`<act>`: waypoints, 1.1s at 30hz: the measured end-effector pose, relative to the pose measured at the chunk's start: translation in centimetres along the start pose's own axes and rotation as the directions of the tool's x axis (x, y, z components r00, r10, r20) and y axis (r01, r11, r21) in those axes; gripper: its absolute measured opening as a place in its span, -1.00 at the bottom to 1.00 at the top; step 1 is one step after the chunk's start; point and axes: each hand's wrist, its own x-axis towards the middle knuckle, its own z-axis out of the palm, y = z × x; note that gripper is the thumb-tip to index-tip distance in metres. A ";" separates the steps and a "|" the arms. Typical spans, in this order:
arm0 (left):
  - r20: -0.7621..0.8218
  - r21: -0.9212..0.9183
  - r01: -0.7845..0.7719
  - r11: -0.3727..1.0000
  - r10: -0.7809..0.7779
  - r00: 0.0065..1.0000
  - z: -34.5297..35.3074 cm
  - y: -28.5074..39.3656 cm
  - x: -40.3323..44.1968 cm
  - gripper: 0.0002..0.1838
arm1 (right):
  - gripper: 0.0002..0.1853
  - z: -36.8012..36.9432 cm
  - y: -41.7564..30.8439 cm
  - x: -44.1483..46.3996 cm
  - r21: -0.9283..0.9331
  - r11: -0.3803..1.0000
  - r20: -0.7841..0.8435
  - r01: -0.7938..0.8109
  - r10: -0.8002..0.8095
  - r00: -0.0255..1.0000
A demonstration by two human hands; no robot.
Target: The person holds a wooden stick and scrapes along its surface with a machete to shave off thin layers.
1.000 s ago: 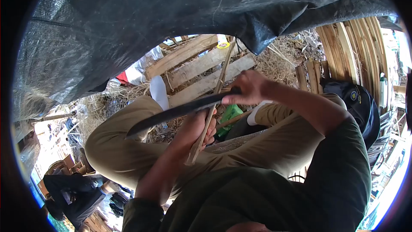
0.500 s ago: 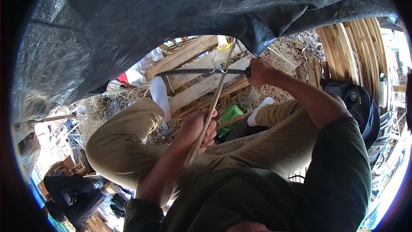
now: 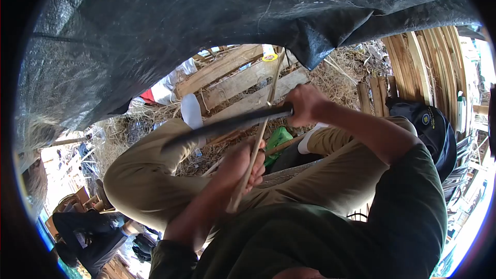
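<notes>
— In the head view, what does the left hand (image 3: 242,161) have?

— A pale stick (image 3: 259,139). Its fingers are curled closed around the lower part, and the stick slants from over the lap up towards a slatted wooden pallet (image 3: 237,80).

— And the right hand (image 3: 308,104)?

— It grips the handle end of a long dark blade (image 3: 227,125), fingers closed. The blade reaches leftwards across the stick, above the left hand, its far end blurred over the bent knee of the tan trousers (image 3: 147,173).

— Does the edge touch the stick?

— That cannot be told from this angle; the two only cross in view.

— What lies about them?

— Dry straw (image 3: 338,80) around the pallet, a green bag (image 3: 279,139) just beyond the left hand, and a black tarpaulin (image 3: 206,10) across the top. A dark backpack (image 3: 421,124) sits near the right elbow. At lower left, well apart, is another person (image 3: 93,232) in dark clothing.
</notes>
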 end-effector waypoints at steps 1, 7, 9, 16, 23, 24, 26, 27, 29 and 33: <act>-0.005 0.026 0.015 1.000 -0.015 1.000 0.4 0.0 -0.3 -0.79 | -0.68 1.9 2.5 2.4 -0.093 0.990 -0.187 -0.106 0.087 0.978; -0.009 -0.034 0.071 0.997 -0.071 0.997 -0.4 0.6 0.0 -0.81 | -0.59 1.2 3.6 2.5 0.095 0.985 -0.151 -0.147 0.160 0.975; 0.002 -0.058 0.004 0.998 -0.004 1.000 -1.1 0.6 0.6 -0.82 | -0.59 1.3 0.0 0.5 0.081 0.997 -0.092 0.010 -0.002 0.996; -0.019 -0.044 0.029 0.999 -0.030 0.999 0.6 -0.6 -0.4 -0.86 | -0.56 0.7 6.5 4.0 0.062 0.972 -0.127 -0.229 0.235 0.964; -0.036 -0.026 0.007 1.000 -0.007 0.999 -0.2 0.2 -0.6 -0.85 | -0.59 1.6 0.6 0.9 0.017 0.999 -0.144 0.027 -0.024 0.989; -0.048 0.001 0.007 1.000 -0.007 0.999 -0.1 -0.1 -0.8 -0.85 | -0.61 1.9 0.9 1.1 0.007 0.998 -0.135 -0.069 0.069 0.988; 0.050 -0.058 0.014 0.998 -0.011 0.999 -0.6 -0.9 -1.2 -0.83 | -0.63 0.9 4.1 2.8 0.035 0.973 -0.133 -0.227 0.230 0.964; 0.062 -0.079 0.026 0.997 -0.021 0.998 -0.5 -1.1 -1.4 -0.83 | -0.63 0.5 6.2 3.7 0.077 0.954 -0.131 -0.290 0.298 0.945; 0.058 -0.044 0.028 0.999 -0.025 0.998 -0.4 -1.3 -1.5 -0.85 | -0.60 2.6 7.8 4.6 0.075 0.962 -0.264 -0.264 0.274 0.925; 0.039 -0.018 -0.004 1.000 0.004 0.999 -1.0 -1.0 -1.5 -0.87 | -0.55 1.6 3.8 2.9 0.036 0.976 -0.161 -0.213 0.216 0.963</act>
